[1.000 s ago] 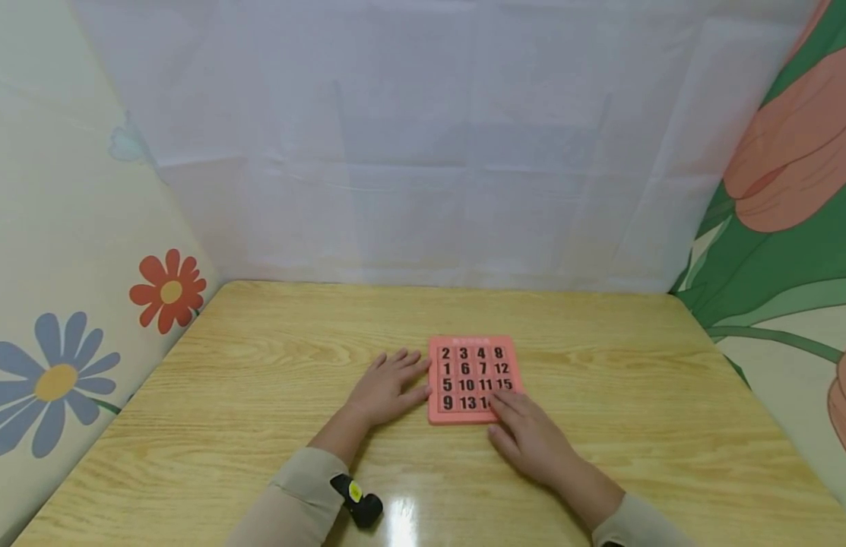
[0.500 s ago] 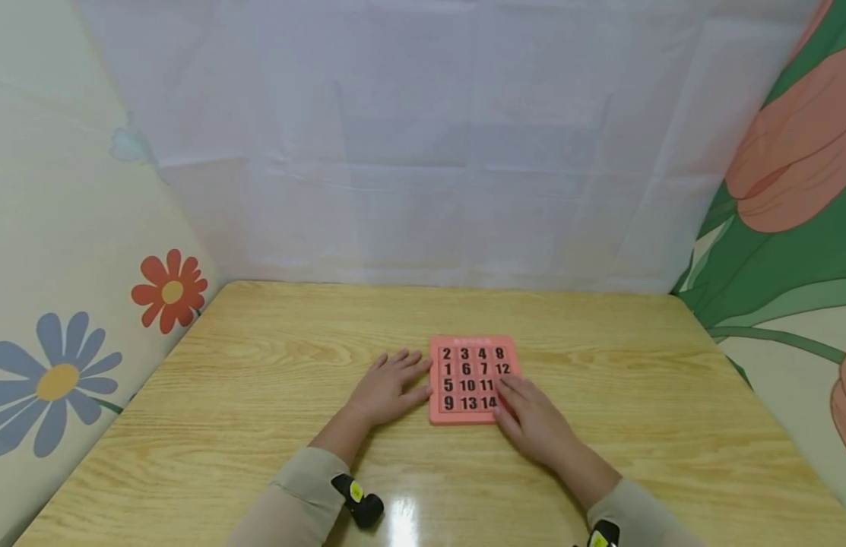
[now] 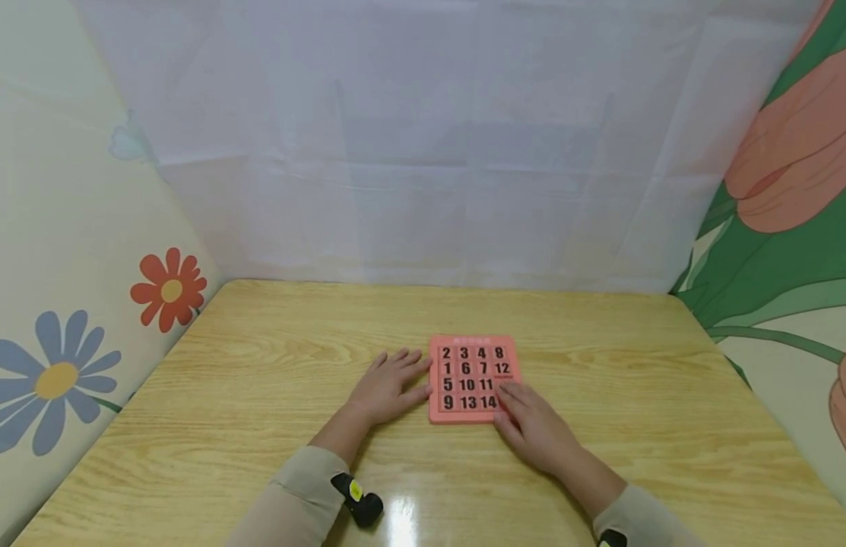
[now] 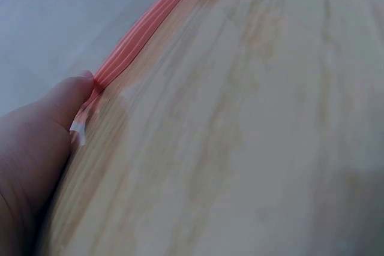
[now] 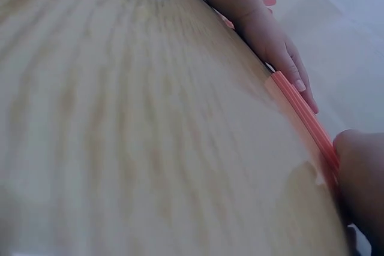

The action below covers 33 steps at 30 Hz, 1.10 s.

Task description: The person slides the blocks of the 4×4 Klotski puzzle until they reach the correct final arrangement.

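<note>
A pink number slide puzzle (image 3: 472,417) lies flat on the wooden table, its square tiles printed with black numbers. My left hand (image 3: 387,389) rests on the table with fingers spread, its fingertips and thumb against the puzzle's left edge. Over the lower right corner lies my right hand (image 3: 537,429), fingertips on the right column below the 12 tile (image 3: 502,368), thumb at the near edge. These fingers hide the tile under them. Just under the 12 a narrow strip of the tray floor shows. In the left wrist view, the left thumb (image 4: 77,91) touches the puzzle's side.
The light wood table (image 3: 272,327) extends around the puzzle on all sides. A white cloth (image 3: 423,167) hangs behind it, with flower-patterned sheets (image 3: 60,228) at left and right. A black wrist camera (image 3: 364,507) is strapped at the left sleeve.
My right fingertips moved from the bottom right corner up onto the 15 tile, covering it, then down slightly; a strip has opened below the 12. The left hand has stayed put.
</note>
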Each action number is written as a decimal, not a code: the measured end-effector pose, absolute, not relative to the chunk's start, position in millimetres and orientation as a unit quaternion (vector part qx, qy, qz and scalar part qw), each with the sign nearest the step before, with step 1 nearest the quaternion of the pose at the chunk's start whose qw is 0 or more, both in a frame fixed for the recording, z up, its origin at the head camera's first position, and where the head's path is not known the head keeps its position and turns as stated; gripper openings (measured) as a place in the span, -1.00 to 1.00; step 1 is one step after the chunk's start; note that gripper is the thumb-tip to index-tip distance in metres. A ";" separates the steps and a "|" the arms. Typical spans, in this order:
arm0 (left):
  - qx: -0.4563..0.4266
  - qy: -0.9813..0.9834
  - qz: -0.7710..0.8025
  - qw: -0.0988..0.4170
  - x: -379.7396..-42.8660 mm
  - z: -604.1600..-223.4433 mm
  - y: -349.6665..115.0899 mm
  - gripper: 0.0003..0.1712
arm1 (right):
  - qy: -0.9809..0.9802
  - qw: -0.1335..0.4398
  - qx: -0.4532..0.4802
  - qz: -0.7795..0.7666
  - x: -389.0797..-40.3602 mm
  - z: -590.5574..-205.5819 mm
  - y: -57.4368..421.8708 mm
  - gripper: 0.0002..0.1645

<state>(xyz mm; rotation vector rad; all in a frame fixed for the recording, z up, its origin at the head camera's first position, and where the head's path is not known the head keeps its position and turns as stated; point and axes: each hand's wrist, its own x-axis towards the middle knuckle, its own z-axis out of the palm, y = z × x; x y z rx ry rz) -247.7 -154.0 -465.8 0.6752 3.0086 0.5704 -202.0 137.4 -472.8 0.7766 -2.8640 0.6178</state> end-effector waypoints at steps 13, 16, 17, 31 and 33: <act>0.216 0.959 0.182 0.005 -246.5 -463.1 -153.2 -0.31 | -0.949 0.032 0.243 0.200 -186.7 -471.8 139.6 -0.37; 0.215 0.960 0.181 0.005 -246.7 -463.5 -153.1 -0.31 | -0.947 0.037 0.247 0.201 -184.3 -471.3 139.9 -0.38; 0.215 0.960 0.181 0.005 -246.7 -463.7 -153.1 -0.31 | -0.947 0.038 0.248 0.203 -183.7 -471.2 140.0 -0.38; 0.214 0.960 0.183 0.008 -246.5 -464.1 -152.9 -0.31 | -0.948 0.031 0.237 0.209 -184.3 -470.6 140.3 -0.38; 0.214 0.959 0.184 0.006 -246.3 -464.0 -152.7 -0.31 | -0.947 0.036 0.234 0.216 -188.0 -468.9 139.9 -0.38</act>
